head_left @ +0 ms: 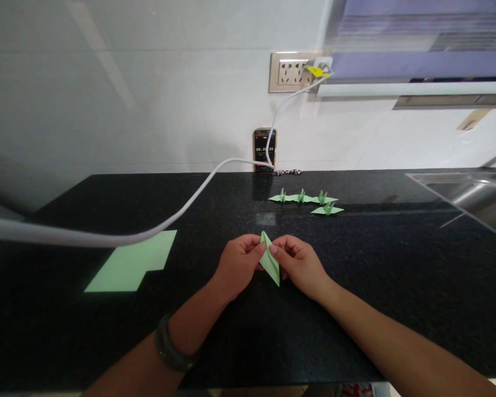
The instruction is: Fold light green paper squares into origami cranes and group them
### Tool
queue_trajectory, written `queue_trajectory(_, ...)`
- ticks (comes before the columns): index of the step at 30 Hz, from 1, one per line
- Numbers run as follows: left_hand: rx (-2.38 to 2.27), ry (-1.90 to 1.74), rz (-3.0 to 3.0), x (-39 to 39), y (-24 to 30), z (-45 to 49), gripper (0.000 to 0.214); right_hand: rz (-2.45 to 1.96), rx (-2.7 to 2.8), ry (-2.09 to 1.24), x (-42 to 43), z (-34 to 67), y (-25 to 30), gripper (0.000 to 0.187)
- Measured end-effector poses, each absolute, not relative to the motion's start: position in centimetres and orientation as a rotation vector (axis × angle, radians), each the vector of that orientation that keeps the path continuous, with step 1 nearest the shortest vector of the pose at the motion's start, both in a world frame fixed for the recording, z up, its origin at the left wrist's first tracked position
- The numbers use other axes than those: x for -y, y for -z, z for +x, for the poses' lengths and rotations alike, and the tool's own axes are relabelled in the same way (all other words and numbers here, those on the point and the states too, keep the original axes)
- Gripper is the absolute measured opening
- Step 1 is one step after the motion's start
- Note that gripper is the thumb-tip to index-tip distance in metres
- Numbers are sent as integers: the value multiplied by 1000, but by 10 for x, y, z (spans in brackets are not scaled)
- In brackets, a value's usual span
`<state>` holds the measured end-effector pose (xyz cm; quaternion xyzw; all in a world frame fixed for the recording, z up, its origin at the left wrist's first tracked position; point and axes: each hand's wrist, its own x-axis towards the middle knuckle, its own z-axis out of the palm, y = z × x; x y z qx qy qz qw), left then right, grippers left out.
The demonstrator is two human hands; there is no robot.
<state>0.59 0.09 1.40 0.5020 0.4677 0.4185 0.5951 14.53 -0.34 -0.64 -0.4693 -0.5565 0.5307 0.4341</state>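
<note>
- White cable [119, 240] nearest the lens, thick at the left edge; crosses in front of the pale green paper [126, 270], hiding part of its far edge; runs on past the phone to the wall socket [287, 73].
- Left hand [240, 263]: closed on the left side of a folded green piece [272, 266], thumb on its face; wristband [171, 348] on this arm.
- Right hand [301, 260]: pinching the same piece from the right, thumb beside the other thumb; fingers behind partly hidden.
- Folded piece: held just above or against the table [248, 342], cannot tell which; narrow tip toward the person; the paired thumbs probably keep its layers flat and the crease steady.
- Pale green paper: flat, left of the hands, notched outline; one sheet or several, cannot tell; likely kept aside to leave working room.
- Three small folded figures [301, 198] in a row beyond the right hand, a fourth [329, 210] just nearer; spread wings presumably keep them upright.
- Phone [259, 142]: propped against the wall, digits facing the person, presumably for easy reading.
</note>
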Motion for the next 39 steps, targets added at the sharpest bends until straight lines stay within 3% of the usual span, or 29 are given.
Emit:
queue_trajectory(21,-1165,-934,1322,-3,-17,1,16,-1198,1512,-1545,0,160,-4,22)
queue_trajectory(27,-1143,-836,1241,-2,-14,3,17,-1125,1294,-1507,-6,163,-4,21)
queue_trajectory(33,-1260,-1130,1077,-7,-12,1,22,-1005,1096,-1510,-9,164,-7,40)
queue_trajectory(39,-1269,-1193,1034,-7,-12,1,23,-1118,1444,-1393,-1,159,-7,27)
